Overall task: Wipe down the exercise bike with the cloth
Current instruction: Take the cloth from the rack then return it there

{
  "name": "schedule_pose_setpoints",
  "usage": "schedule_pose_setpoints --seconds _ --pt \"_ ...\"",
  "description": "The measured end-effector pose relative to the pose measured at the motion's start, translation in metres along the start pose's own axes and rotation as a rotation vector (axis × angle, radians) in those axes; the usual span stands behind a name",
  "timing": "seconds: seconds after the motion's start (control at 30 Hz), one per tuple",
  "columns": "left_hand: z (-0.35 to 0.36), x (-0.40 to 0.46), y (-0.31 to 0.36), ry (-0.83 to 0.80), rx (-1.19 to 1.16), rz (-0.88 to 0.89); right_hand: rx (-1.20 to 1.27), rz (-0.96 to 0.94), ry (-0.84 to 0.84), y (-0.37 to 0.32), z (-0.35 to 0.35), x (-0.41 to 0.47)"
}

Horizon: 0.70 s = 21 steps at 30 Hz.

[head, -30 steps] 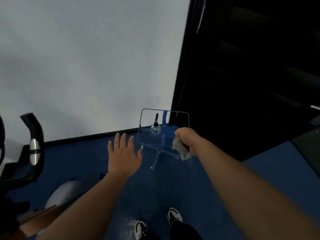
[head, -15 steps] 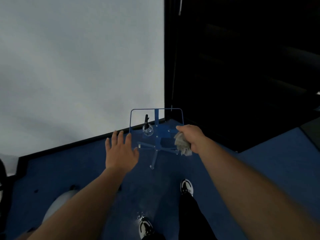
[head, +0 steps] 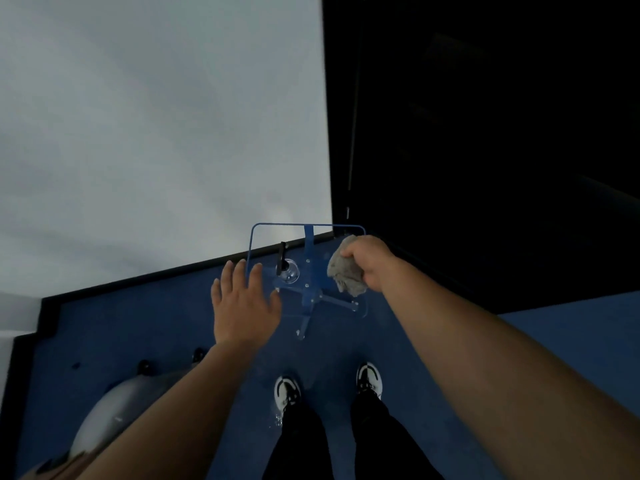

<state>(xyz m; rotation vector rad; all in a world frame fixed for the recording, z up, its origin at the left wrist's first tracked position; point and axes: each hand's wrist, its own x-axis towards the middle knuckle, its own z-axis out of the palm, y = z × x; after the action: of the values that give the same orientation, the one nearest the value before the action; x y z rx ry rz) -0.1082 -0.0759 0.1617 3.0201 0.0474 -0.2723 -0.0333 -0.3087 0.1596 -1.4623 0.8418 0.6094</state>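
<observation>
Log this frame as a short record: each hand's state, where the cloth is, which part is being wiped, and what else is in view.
left hand: open, fingers spread, at the left edge of the clear panel
right hand: closed around the cloth
cloth: grey, bunched, against the panel's upper right
clear panel: transparent, blue-edged, on a blue bracket; a small black lever shows through it
bike body: grey housing at lower left
floor: blue
shoes: both visible below

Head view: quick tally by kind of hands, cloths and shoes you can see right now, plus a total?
Hands: 2, the left hand open, the right hand gripping
Cloths: 1, the grey cloth
Shoes: 2, left shoe, right shoe
Total: 5
</observation>
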Motion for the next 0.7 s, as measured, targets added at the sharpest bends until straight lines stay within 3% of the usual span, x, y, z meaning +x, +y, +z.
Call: schedule_pose_setpoints --seconds 0.53,0.7 --pt "0.081 0.104 -0.069 -0.101 0.093 0.146 -0.058 0.045 0.026 0.042 0.076 0.148" --pt "0.114 0.139 -0.075 -0.082 0.160 0.239 -0.231 0.023 0.057 0.054 0.090 0.197"
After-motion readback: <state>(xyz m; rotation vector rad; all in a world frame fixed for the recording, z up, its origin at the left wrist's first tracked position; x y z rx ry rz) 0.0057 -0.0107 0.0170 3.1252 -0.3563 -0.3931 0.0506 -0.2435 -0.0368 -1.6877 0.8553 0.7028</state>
